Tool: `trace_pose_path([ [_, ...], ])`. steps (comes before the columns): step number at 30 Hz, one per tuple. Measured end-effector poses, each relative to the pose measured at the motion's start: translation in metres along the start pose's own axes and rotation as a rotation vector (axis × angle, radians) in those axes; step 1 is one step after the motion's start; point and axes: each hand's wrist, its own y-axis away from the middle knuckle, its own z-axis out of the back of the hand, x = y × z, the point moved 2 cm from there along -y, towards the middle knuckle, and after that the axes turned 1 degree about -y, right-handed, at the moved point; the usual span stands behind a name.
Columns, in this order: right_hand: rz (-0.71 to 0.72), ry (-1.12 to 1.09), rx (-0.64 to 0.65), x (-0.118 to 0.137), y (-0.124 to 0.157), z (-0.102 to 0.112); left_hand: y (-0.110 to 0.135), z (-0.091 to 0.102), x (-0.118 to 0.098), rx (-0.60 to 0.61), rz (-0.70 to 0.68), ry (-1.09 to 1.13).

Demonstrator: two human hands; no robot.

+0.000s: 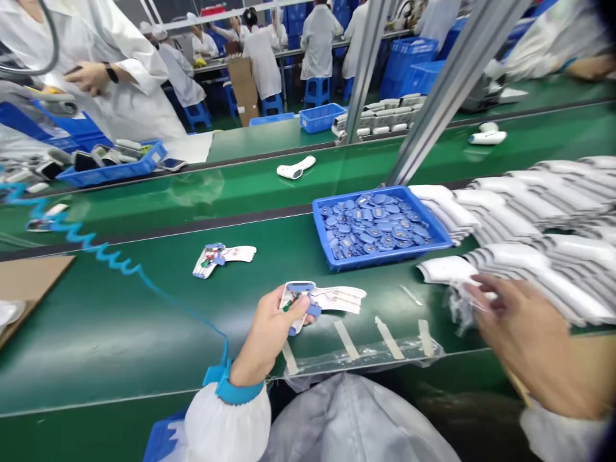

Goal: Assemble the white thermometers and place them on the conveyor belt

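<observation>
My left hand (283, 314) is closed around a white thermometer-gun half shell (339, 299), its inside facing up. Blue parts, a small green board and thin wires sit in its wide end, and my thumb presses on a blue part. A second such half shell (224, 258) lies on the green table, beyond and left of that hand. My right hand (524, 333), blurred, has its fingertips pinched on crumpled clear plastic film (462, 307), beside the nearest white shell cover (447, 269). A blue wrist strap (235, 385) with a coiled cord circles my left wrist.
A blue tray (385, 258) of small blue parts stands ahead. Stacked white shells (543, 256) fill the right side. Tape strips (346, 340) stick near the table edge. Beyond runs a green belt (231, 186) carrying a white thermometer gun (296, 168). Metal posts (428, 96) rise ahead; co-workers are behind.
</observation>
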Motion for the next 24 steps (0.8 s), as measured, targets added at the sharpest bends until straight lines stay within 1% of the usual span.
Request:
trace_pose_path([
  [2,-0.027,0.034,-0.016,0.013,0.005,-0.009,-0.003,-0.001,0.003,-0.038,0.013,0.002],
  [6,0.038,-0.042,0.025,0.049,0.017,-0.047,-0.003,-0.002,0.006,-0.098,0.046,-0.004],
  [8,0.047,-0.083,0.060,0.058,0.019,-0.061,-0.001,-0.001,0.007,-0.126,0.072,-0.003],
  [9,0.052,-0.107,0.086,0.058,0.020,-0.064,0.000,0.001,0.007,-0.135,0.083,-0.001],
  [11,0.063,-0.166,0.156,0.052,0.019,-0.058,0.003,0.005,0.008,-0.145,0.090,-0.003],
  [13,0.067,-0.244,0.213,0.040,0.020,-0.041,0.006,0.012,0.010,-0.154,0.087,-0.014],
  [15,0.085,-0.274,0.205,0.027,0.022,-0.023,0.009,0.018,0.011,-0.176,0.090,-0.028],
  [17,0.130,-0.198,0.175,0.021,0.029,-0.011,0.010,0.022,0.011,-0.201,0.105,-0.029],
  [18,0.159,-0.125,0.169,0.021,0.034,-0.011,0.011,0.023,0.011,-0.210,0.113,-0.027],
  [20,0.194,0.028,0.176,0.027,0.041,-0.020,0.011,0.022,0.010,-0.220,0.120,-0.018],
  [22,0.183,0.126,0.196,0.038,0.042,-0.037,0.011,0.018,0.008,-0.221,0.115,-0.010],
  [24,0.132,0.149,0.221,0.049,0.033,-0.053,0.012,0.014,0.006,-0.214,0.105,-0.007],
])
